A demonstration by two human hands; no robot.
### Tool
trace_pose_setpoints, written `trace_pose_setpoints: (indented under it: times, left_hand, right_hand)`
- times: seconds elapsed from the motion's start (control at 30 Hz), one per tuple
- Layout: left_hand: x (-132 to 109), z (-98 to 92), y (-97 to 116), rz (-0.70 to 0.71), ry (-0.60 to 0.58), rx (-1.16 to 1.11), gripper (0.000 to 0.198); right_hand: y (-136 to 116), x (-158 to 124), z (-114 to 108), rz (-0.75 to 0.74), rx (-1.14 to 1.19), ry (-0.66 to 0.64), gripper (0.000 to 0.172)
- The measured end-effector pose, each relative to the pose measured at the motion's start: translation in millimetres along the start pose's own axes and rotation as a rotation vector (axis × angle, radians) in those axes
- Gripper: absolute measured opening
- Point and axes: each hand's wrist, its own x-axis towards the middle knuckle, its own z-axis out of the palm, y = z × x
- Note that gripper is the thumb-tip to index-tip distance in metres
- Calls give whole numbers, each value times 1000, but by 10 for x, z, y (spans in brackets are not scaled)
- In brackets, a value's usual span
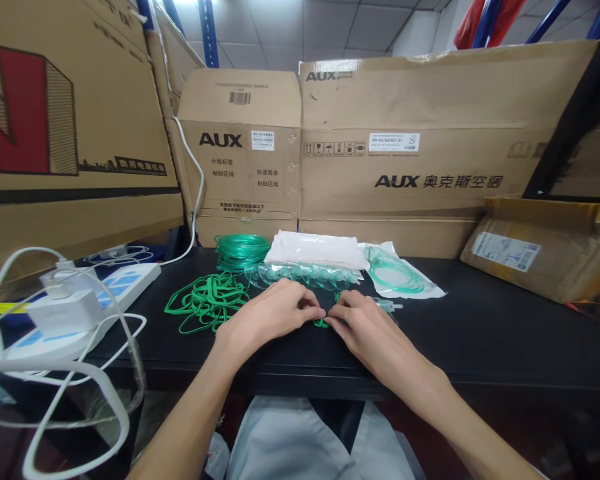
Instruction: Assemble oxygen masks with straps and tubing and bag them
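In the head view, the left hand (277, 308) and the right hand (364, 320) are brought close together near the front edge of the black table (485, 320), fingertips narrowed to a pinch on a green band (321, 324); the exact grip is partly hidden by the fingers. For good work, the band should be held near its end by one hand and guided by the other, with small movements, no twist, and no hard pull; wrists are best rested low. As for numbers, two hands and one band between them are seen; one pile of green bands (207, 303) lies to the left, too tangled to be counted. One bundle of green tubing (243, 253), one white stack (314, 249) and one bagged tube (396, 277) are set behind, with overlapping clear cups (313, 274) that cannot be counted. One power strip (130, 283) is found at left.
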Motion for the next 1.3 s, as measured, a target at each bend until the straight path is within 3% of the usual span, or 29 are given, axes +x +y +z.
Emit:
trace_pose_setpoints:
  times: [0.37, 0.6, 0.8, 1.03, 1.3]
  left_hand:
    - [6, -8, 59, 20, -87, 3, 22]
    - [6, -20, 64, 50, 7, -39, 29]
    - [43, -48, 95, 54, 9, -195, 20]
    - [48, -81, 115, 2, -2, -281, 26]
    - [64, -55, 135, 29, 90, -208, 31]
  right_hand:
    - [86, -39, 151, -29, 116, 30, 24]
    - [126, -11, 94, -33, 246, 175, 21]
    - [70, 24, -26, -26, 348, 330, 22]
    - [55, 16, -124, 79, 444, 381, 16]
    - [99, 48, -173, 203, 804, 380, 6]
